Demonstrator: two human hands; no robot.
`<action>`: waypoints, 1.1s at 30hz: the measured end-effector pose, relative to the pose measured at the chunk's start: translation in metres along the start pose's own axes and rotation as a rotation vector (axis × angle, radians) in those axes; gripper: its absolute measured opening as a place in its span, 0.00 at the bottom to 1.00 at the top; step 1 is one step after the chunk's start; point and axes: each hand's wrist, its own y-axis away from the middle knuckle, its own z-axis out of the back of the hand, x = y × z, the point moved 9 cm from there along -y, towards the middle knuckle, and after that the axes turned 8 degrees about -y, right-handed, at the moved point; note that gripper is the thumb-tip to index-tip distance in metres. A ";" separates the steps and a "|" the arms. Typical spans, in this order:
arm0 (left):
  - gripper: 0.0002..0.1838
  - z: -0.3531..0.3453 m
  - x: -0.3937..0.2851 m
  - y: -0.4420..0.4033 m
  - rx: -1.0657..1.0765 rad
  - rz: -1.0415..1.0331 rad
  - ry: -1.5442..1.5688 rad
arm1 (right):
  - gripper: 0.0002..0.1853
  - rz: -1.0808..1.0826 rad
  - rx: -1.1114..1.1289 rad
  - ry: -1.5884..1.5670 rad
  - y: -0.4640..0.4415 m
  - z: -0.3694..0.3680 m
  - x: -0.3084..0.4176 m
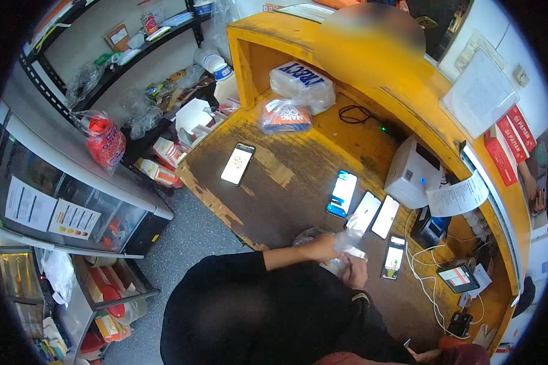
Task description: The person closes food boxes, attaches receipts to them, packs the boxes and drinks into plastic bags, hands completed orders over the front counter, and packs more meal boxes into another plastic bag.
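Observation:
Both my hands are close together over the brown desk [274,213], past my black sleeves. My left hand [329,246] is closed on crinkled clear plastic [348,241], partly blurred. Just below it, my right hand [355,274] is curled around a small white item [355,252] whose kind I cannot make out. More clear plastic [309,236] lies behind my left wrist. Ahead of my hands are a blue-screened phone [342,193] and two white-screened phones [365,211] [385,216]. Another lit phone [394,257] lies right of my right hand.
A phone with a code [237,164] lies farther left. Wrapped packs [286,115] sit in the yellow counter [243,67]. At right stand a white printer [415,172], a card terminal [458,278] and loose white cables [417,267]. Another person's hand [424,354] shows at the bottom.

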 end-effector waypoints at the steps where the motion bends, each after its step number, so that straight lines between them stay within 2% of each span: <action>1: 0.18 -0.003 0.005 -0.002 0.024 0.008 0.117 | 0.14 0.057 0.064 -0.038 0.002 -0.003 0.004; 3: 0.19 -0.014 0.024 -0.015 0.079 0.026 0.349 | 0.13 0.097 0.252 -0.077 0.000 -0.012 0.020; 4: 0.19 -0.018 0.037 -0.028 0.045 0.009 0.239 | 0.13 0.115 0.341 -0.096 -0.004 -0.019 0.031; 5: 0.20 -0.023 0.051 -0.044 0.013 -0.010 0.128 | 0.13 0.201 0.382 0.041 -0.008 -0.027 0.039; 6: 0.20 -0.025 0.057 -0.051 -0.020 -0.032 0.017 | 0.12 0.113 0.414 0.011 -0.018 -0.029 0.042; 8: 0.18 -0.018 0.039 -0.042 0.010 -0.054 0.051 | 0.10 -0.056 0.475 -0.048 -0.035 -0.028 0.054; 11: 0.16 -0.030 0.045 -0.050 0.092 -0.095 0.211 | 0.06 0.029 0.529 0.070 -0.024 -0.038 0.042; 13: 0.16 -0.030 0.028 -0.038 0.195 -0.166 0.362 | 0.05 0.040 0.334 -0.123 -0.022 -0.029 0.029; 14: 0.16 -0.025 0.024 -0.033 0.193 -0.195 0.292 | 0.05 0.048 0.237 -0.217 -0.019 -0.023 0.023; 17: 0.18 -0.017 0.021 -0.024 0.170 -0.295 0.049 | 0.02 -0.174 0.062 -0.297 -0.013 -0.011 0.000; 19: 0.20 -0.013 0.015 -0.018 0.144 -0.369 -0.170 | 0.02 -0.484 -0.002 -0.545 0.003 -0.023 -0.035; 20: 0.24 -0.015 0.021 -0.017 0.211 -0.301 -0.225 | 0.02 -0.643 -0.042 -0.669 0.017 -0.029 -0.050; 21: 0.28 0.000 -0.005 0.005 0.282 -0.233 -0.282 | 0.04 -0.700 -0.044 -0.671 0.011 -0.027 -0.042; 23: 0.31 -0.017 0.013 -0.013 0.292 -0.280 -0.220 | 0.05 -0.751 0.070 -0.642 0.002 -0.025 -0.037; 24: 0.29 -0.018 0.011 -0.010 0.293 -0.235 -0.148 | 0.05 -0.789 0.123 -0.627 0.002 -0.024 -0.039; 26: 0.23 -0.014 0.013 -0.011 0.256 -0.128 -0.052 | 0.06 -0.901 0.174 -0.846 0.012 -0.037 -0.057; 28: 0.22 -0.026 0.024 -0.027 0.297 -0.229 0.117 | 0.06 -1.098 0.073 -1.042 0.024 -0.042 -0.067; 29: 0.21 -0.027 0.040 -0.029 0.284 -0.065 0.180 | 0.07 -1.151 0.002 -1.136 0.025 -0.044 -0.066; 30: 0.21 -0.029 0.046 -0.029 0.283 -0.035 0.209 | 0.07 -1.192 -0.069 -1.231 0.025 -0.043 -0.063; 33: 0.19 -0.028 0.045 -0.030 0.228 -0.019 0.282 | 0.09 -1.283 -0.042 -1.279 0.024 -0.042 -0.057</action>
